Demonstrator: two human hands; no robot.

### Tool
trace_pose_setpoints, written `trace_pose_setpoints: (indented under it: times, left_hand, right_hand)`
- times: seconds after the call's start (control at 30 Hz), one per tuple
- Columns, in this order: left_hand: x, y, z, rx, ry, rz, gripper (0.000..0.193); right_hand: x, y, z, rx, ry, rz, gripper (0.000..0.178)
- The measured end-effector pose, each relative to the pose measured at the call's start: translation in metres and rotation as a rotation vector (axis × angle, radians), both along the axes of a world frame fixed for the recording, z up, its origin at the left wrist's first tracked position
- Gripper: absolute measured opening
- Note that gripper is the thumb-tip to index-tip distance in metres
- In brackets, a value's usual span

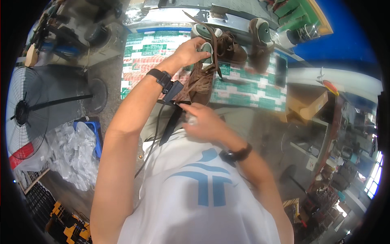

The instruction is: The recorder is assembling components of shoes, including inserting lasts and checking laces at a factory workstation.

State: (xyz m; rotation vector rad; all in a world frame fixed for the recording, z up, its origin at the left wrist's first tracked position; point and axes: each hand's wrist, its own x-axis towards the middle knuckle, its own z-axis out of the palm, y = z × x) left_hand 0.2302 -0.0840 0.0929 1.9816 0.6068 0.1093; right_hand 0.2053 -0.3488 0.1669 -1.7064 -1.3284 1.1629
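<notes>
A brown shoe [200, 85] with a pale green lining lies on the near part of the work surface, its toe toward me. My left hand [190, 53] grips its heel collar, thumb at the opening. Close to the toe is my right hand [205, 124], slightly blurred, index finger stretched and other fingers curled; what it holds is unclear. Beside those fingers a long flat black piece [171, 125] slants over my lap; its kind is unclear. Behind the held shoe sit another brown shoe [231, 49] with loose laces and a third brown shoe [260, 44].
Green-and-white patterned sheeting [252, 87] covers the work surface, with a dark phone-like slab [280, 71] at its right. A metal-edged ledge [170, 16] runs behind. On the left stand a large fan [24, 112] and a blue crate [95, 132] with clear plastic bags [73, 152]. A cable [152, 142] hangs from my left wrist.
</notes>
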Motion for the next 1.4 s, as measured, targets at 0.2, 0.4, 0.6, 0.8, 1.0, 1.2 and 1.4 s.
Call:
trace_pose_setpoints:
  times: [0.2, 0.4, 0.6, 0.8, 1.0, 1.2, 1.4]
  left_hand:
    - [0.011, 0.009, -0.002, 0.076, -0.033, -0.117, 0.068]
    - [0.005, -0.009, 0.015, 0.036, 0.019, -0.095, 0.072]
    - [0.011, -0.009, 0.019, 0.003, 0.063, -0.088, 0.072]
    - [0.005, -0.004, 0.014, -0.090, 0.057, -0.072, 0.070]
    - [0.009, 0.000, 0.006, -0.172, 0.026, -0.066, 0.063]
    - [0.013, -0.010, 0.006, -0.111, 0.053, -0.047, 0.063]
    - [0.009, -0.003, -0.009, -0.117, 0.025, -0.040, 0.070]
  right_hand:
    - [0.045, -0.025, -0.010, 0.100, -0.197, -0.479, 0.066]
    - [0.053, -0.011, -0.016, 0.206, -0.507, -0.457, 0.072]
    - [0.058, -0.019, -0.023, 0.192, -0.695, -0.335, 0.077]
    - [0.036, -0.077, 0.033, 0.081, -0.491, -0.302, 0.073]
    - [0.036, -0.081, 0.021, 0.005, -0.324, -0.477, 0.068]
    - [0.055, -0.027, -0.020, 0.178, -0.309, -0.556, 0.065]
    - [0.057, -0.022, -0.031, 0.216, -0.332, -0.540, 0.067]
